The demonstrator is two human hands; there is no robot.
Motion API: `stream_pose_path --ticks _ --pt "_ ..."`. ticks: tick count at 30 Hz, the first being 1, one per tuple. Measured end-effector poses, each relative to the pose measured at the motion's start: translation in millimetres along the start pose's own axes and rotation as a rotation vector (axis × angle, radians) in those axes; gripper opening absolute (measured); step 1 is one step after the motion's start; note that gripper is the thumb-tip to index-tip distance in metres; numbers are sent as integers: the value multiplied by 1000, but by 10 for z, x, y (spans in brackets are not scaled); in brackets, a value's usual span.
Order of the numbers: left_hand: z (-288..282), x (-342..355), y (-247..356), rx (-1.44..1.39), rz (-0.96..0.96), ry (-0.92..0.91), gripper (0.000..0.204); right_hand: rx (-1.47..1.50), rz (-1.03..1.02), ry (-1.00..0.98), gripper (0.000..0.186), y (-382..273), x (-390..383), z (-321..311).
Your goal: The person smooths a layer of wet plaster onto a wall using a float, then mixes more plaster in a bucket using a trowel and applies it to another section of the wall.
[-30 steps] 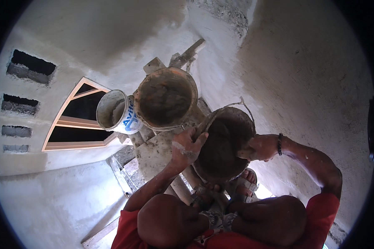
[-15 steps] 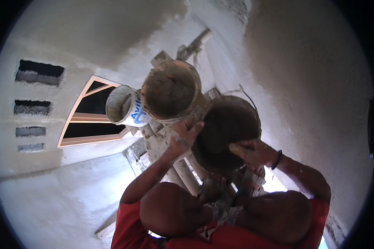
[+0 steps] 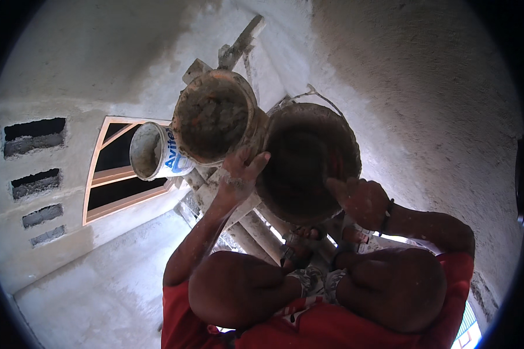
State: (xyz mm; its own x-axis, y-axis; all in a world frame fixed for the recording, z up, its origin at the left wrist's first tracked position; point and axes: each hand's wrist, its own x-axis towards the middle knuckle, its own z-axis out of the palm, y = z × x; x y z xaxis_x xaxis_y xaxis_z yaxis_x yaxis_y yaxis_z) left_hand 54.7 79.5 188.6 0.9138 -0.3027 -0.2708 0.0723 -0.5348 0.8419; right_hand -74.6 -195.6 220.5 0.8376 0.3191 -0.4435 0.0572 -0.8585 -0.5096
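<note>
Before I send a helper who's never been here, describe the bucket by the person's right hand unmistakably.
Start at the wood-framed window on the left and go right, past the white bucket and the middle bucket. The next one is the dark bucket, by the right hand. Its wide, shadowed mouth and thin handle arching beyond its far rim set it apart from both.

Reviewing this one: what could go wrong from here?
The dark bucket is close to the feet; if the left hand at its rim slipped, it might tip onto them.
It is also close beside the bucket of grey mix, so a bump might spill some.
Gaps show between the poles; a foot could catch there.
</note>
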Motion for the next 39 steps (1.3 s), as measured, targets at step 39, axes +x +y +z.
stream_pose_path --ticks 39 --pt "120 816 1513 359 -452 -593 58 30 -116 376 30 769 -25 119"
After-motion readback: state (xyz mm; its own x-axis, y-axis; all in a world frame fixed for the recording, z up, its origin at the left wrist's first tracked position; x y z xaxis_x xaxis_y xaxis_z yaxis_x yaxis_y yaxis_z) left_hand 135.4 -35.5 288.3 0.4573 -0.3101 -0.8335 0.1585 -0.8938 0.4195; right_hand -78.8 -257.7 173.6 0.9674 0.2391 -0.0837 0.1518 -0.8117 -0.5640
